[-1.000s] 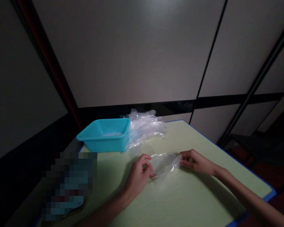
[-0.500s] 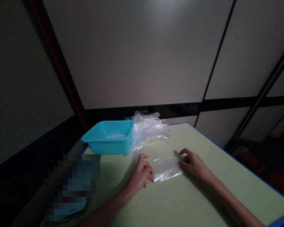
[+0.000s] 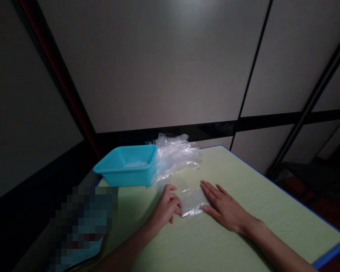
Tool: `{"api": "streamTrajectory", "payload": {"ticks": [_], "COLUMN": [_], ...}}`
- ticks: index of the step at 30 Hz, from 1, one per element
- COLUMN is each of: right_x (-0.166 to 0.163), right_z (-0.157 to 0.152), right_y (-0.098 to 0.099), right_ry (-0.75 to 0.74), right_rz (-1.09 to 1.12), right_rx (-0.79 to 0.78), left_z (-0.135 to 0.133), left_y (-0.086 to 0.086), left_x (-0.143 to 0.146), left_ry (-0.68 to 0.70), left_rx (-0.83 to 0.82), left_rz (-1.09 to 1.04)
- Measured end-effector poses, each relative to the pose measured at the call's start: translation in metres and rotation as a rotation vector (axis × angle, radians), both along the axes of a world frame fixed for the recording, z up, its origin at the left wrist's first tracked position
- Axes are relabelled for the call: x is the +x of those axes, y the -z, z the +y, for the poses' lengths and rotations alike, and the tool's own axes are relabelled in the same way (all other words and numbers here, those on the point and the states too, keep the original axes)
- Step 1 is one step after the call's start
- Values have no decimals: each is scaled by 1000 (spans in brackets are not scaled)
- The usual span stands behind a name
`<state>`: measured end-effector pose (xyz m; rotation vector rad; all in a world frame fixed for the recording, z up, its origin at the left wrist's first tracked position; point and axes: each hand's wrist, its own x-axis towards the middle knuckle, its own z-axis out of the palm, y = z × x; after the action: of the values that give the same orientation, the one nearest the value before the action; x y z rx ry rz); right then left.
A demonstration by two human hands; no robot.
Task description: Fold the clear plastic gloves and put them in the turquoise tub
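Note:
A small clear plastic bag [image 3: 191, 201] lies flat on the pale green table [image 3: 243, 211]. My left hand [image 3: 166, 207] rests at the bag's left edge with its fingers curled, pinching the plastic. My right hand [image 3: 222, 206] lies flat with fingers stretched out, palm down, pressing on the right part of the bag. Behind the bag sits a loose heap of clear plastic bags [image 3: 175, 153].
A turquoise plastic tub [image 3: 127, 166] stands at the table's back left, beside the heap. The table has a blue edge [image 3: 328, 251] at right. Grey wall panels rise behind. A blurred patch covers something at the lower left.
My right hand has gone from pinching the bag's right end to lying flat on it, sliding left over the plastic. The bag has been laid down and smoothed. My left hand has hardly moved.

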<state>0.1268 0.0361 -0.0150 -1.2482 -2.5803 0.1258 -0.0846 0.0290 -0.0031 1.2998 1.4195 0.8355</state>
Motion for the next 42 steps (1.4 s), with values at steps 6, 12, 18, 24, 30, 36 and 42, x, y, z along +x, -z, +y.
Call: {"api": "streamTrajectory", "payload": {"ticks": [6, 12, 18, 24, 30, 36, 42], "right_x": [-2, -2, -1, 0, -1, -1, -2], "right_z": [0, -1, 0, 1, 0, -1, -1], "right_y": [6, 4, 8, 9, 6, 6, 7], "right_ry": [15, 5, 0, 1, 10, -4, 5], "right_rz": [-115, -96, -59, -64, -59, -25, -24], "right_rx": [0, 0, 37, 28, 17, 43, 37], "left_z": [5, 31, 61, 67, 65, 63, 46], "left_y": [-10, -18, -11, -1, -5, -4, -13], "left_x": [-17, -20, 4, 9, 10, 3, 10], "left_ry": [87, 75, 177, 225, 258, 302, 252], "left_rx": [-38, 223, 368, 376, 399, 416, 527], "left_rz": [107, 341, 549, 647, 701, 768, 826]}}
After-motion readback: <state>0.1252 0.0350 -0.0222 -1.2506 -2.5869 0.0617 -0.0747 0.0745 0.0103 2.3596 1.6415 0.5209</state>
